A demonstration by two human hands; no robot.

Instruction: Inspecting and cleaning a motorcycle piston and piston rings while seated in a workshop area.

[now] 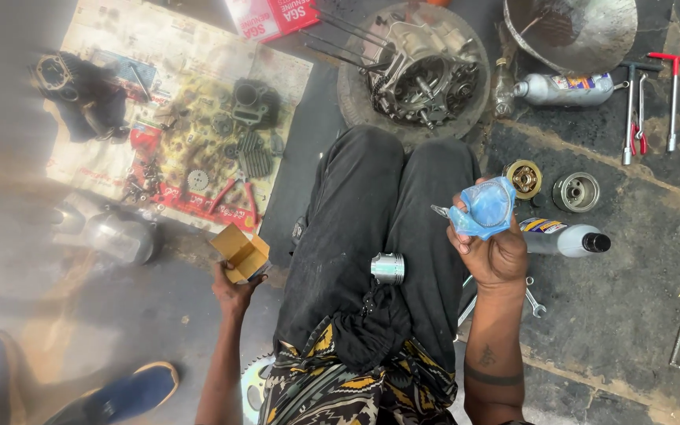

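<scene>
We see newspaper (120,169) with oily parts far left on floor. Left hand (234,295) grips small open cardboard box (239,252), low beside left knee. Shiny piston (388,267) rests on lap between thighs. Right hand (497,252) raised, fingers closed on blue plastic bag (483,208). Grey bottle (564,240) lies just right of it.

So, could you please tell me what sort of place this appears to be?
Probably an informal motorcycle repair workshop, worked on the floor: an opened engine case sits ahead, T-handle wrenches lie nearby, and gears and small parts are spread over newspaper.
</scene>
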